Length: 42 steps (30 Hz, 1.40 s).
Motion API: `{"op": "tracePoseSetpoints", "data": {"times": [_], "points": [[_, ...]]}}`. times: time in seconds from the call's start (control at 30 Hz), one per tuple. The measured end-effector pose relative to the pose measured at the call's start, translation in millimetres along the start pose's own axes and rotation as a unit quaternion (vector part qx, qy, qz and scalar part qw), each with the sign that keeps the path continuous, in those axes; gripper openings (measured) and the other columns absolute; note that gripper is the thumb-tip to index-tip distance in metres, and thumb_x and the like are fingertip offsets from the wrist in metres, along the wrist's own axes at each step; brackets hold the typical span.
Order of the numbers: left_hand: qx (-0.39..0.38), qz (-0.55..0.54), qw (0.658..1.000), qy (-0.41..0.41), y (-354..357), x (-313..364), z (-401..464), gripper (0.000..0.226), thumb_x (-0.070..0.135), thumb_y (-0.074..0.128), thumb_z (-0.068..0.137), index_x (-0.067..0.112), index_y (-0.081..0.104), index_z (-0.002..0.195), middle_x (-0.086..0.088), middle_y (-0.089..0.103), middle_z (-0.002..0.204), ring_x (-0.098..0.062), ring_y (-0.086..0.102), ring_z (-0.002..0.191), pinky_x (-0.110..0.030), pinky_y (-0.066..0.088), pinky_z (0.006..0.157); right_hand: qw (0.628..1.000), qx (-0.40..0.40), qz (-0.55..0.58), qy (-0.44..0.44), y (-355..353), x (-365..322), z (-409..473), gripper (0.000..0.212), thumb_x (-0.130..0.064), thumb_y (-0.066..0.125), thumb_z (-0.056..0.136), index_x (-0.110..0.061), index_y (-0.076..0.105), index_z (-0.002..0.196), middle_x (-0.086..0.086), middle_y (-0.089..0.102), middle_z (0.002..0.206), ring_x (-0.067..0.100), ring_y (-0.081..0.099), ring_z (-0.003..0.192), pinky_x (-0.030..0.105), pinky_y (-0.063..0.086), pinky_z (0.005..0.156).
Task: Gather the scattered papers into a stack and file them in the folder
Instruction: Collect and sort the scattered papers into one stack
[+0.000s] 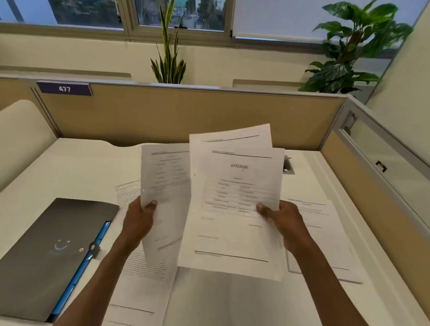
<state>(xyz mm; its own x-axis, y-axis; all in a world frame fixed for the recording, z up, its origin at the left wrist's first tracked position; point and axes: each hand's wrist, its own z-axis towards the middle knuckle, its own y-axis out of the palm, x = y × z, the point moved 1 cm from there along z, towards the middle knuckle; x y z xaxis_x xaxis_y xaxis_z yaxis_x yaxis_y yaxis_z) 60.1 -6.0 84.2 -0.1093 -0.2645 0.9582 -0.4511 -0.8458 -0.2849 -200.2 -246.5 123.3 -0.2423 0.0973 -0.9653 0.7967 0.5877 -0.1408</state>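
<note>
1. Fingers of the left hand (138, 221) pinch a single sheet (164, 200) near its lower left edge, thumb on the front; the right hand (284, 222) pinches a small bundle of papers (234, 208), thumb on the printed face, with a second page fanned out behind the top one.
2. Both lots are held up in the air above the table (226, 305), side by side, the single sheet's right edge tucked just behind the bundle.
3. My reading is that the step in hand is merging the two lots. It would go best by sliding the single sheet behind or onto the bundle, then loosening the grip so the edges can drop level.
4. Tapping the long edge on the table should square the fanned pages; squeezing hard first would likely lock in the skew.
5. More sheets lie flat on the table: one under the left forearm (140, 293), one to the right (329, 243), so gathering is not finished.
6. At the left lies the dark folder (39, 256), closed, with its blue edge toward the papers; it needs opening before filing.
</note>
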Motion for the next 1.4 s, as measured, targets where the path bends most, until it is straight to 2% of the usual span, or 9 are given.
{"op": "tracePoseSetpoints", "data": {"times": [0.1, 0.2, 0.43, 0.53, 0.63, 0.87, 0.97, 1.17, 1.4], "points": [[-0.155, -0.056, 0.985, -0.047, 16.8, 18.8, -8.2, 0.019, 0.019, 0.06, 0.095, 0.019, 0.071, 0.11, -0.004, 0.077, 0.104, -0.028, 0.074, 0.092, -0.044, 0.061, 0.076, 0.998, -0.053, 0.023, 0.01, 15.1, -6.0, 2.9, 0.031, -0.032, 0.077, 0.079, -0.019, 0.072, 0.107, -0.006, 0.076, 0.101, 0.013, 0.073, 0.09, 0.027, 0.057, 0.076], [-0.275, -0.067, 0.958, -0.045, 32.1, 36.8, -20.4, 0.017, 0.029, 0.069, 0.085, 0.024, 0.077, 0.1, -0.005, 0.078, 0.096, -0.023, 0.076, 0.086, -0.032, 0.061, 0.065, 0.998, -0.066, 0.005, 0.01, 30.2, 4.0, 5.0, 0.03, -0.032, 0.074, 0.082, -0.023, 0.068, 0.11, -0.004, 0.073, 0.111, 0.014, 0.069, 0.097, 0.031, 0.055, 0.086], [-0.185, -0.098, 0.976, -0.057, 58.8, 55.7, -22.5, 0.063, 0.081, 0.033, 0.082, 0.038, 0.072, 0.105, 0.006, 0.078, 0.096, -0.018, 0.075, 0.089, -0.034, 0.062, 0.072, 0.994, 0.085, -0.022, -0.072, 39.4, 8.1, 7.9, 0.063, -0.022, 0.081, 0.076, -0.016, 0.045, 0.128, -0.002, 0.062, 0.116, 0.018, 0.064, 0.097, 0.025, 0.056, 0.073], [-0.157, -0.104, 0.981, 0.055, 65.4, 63.1, -22.6, 0.035, 0.057, 0.066, 0.085, 0.034, 0.072, 0.111, 0.012, 0.076, 0.106, -0.011, 0.073, 0.098, -0.027, 0.06, 0.079, 0.984, 0.097, -0.011, -0.146, 38.6, -0.7, 11.4, 0.04, -0.023, 0.079, 0.078, -0.015, 0.06, 0.113, 0.001, 0.07, 0.108, 0.02, 0.069, 0.093, 0.03, 0.06, 0.073], [-0.094, -0.1, 0.988, 0.076, 68.4, 65.8, -23.1, 0.016, 0.047, 0.074, 0.082, 0.048, 0.07, 0.098, 0.022, 0.075, 0.099, -0.001, 0.072, 0.088, -0.018, 0.057, 0.065, 0.98, 0.093, 0.027, -0.174, 37.4, -3.3, 16.0, 0.024, -0.019, 0.078, 0.079, -0.019, 0.066, 0.1, -0.002, 0.073, 0.097, 0.016, 0.07, 0.087, 0.024, 0.06, 0.066], [-0.062, -0.071, 0.995, 0.04, 78.0, 33.3, -34.0, 0.035, 0.04, 0.089, 0.065, 0.037, 0.069, 0.094, 0.025, 0.074, 0.09, 0.003, 0.07, 0.079, -0.015, 0.055, 0.055, 0.991, 0.033, 0.046, -0.121, 43.3, 31.0, 22.7, 0.036, -0.017, 0.084, 0.071, -0.021, 0.066, 0.102, -0.006, 0.073, 0.097, 0.013, 0.069, 0.091, 0.019, 0.057, 0.067], [-0.08, -0.079, 0.993, 0.028, 87.1, 14.3, -37.3, 0.041, 0.022, 0.089, 0.07, 0.027, 0.072, 0.108, 0.01, 0.078, 0.097, -0.007, 0.073, 0.087, -0.022, 0.06, 0.065, 0.995, 0.011, 0.021, -0.097, 50.0, 46.1, 24.0, 0.042, -0.018, 0.085, 0.069, -0.02, 0.065, 0.107, -0.004, 0.073, 0.098, 0.014, 0.069, 0.091, 0.028, 0.06, 0.072], [-0.046, -0.045, 0.998, -0.003, 96.3, -6.9, -28.8, 0.024, 0.017, 0.08, 0.081, 0.026, 0.071, 0.101, 0.006, 0.076, 0.092, -0.013, 0.072, 0.083, -0.026, 0.057, 0.066, 0.996, -0.011, -0.016, -0.089, 52.5, 54.1, 37.3, 0.037, -0.006, 0.078, 0.075, -0.017, 0.064, 0.108, -0.002, 0.071, 0.099, 0.012, 0.067, 0.091, 0.013, 0.054, 0.062], [0.018, -0.04, 0.999, -0.012, 85.0, -6.7, 0.7, 0.021, 0.026, 0.067, 0.092, 0.017, 0.066, 0.112, 0.008, 0.072, 0.096, -0.013, 0.07, 0.089, -0.028, 0.056, 0.068, 0.972, -0.048, -0.176, -0.147, 49.5, 61.2, 78.7, 0.047, 0.022, 0.038, 0.07, -0.007, 0.066, 0.093, -0.002, 0.071, 0.092, 0.018, 0.065, 0.087, 0.011, 0.048, 0.073]]}}
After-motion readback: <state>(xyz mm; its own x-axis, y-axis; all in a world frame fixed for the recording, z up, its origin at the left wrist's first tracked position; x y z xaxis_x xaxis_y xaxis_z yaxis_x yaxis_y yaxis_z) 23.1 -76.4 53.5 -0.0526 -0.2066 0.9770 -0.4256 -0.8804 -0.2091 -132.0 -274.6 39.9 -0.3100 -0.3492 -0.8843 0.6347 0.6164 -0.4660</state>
